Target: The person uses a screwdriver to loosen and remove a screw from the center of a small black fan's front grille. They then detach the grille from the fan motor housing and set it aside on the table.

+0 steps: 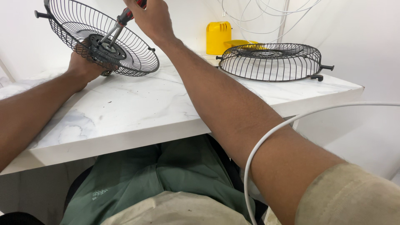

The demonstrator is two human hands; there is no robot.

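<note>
Two black wire fan guards are in view on a white marbled surface (125,108), one in work and one set aside. At the far left corner of the surface, the left hand (85,66) is closed around the underside of the tilted guard (100,39), propping it up on its lower rim so that its open face turns toward the person. A short black peg sticks out from the guard's upper left rim. Just right of it, the right hand (152,16) is wrapped tight around the red and black handle of a screwdriver (118,25), whose metal shaft slants down and left into the round hub plate at the guard's centre. The tip sits at the hub, though whether it is seated in a screw is too small to tell.

Judging by this, the hub fastening is being worked on and is not yet finished; no loose screws or freed parts show on the surface.

Further right, toward the far right edge, the second guard (271,62) lies flat, dome up, untouched, with pegs at its right rim. Behind it stands a yellow plastic container (218,37), and white cables (266,16) loop down the wall above. Another white cable (300,121) arcs across the person's right forearm in the foreground, off the surface's near right edge.
</note>
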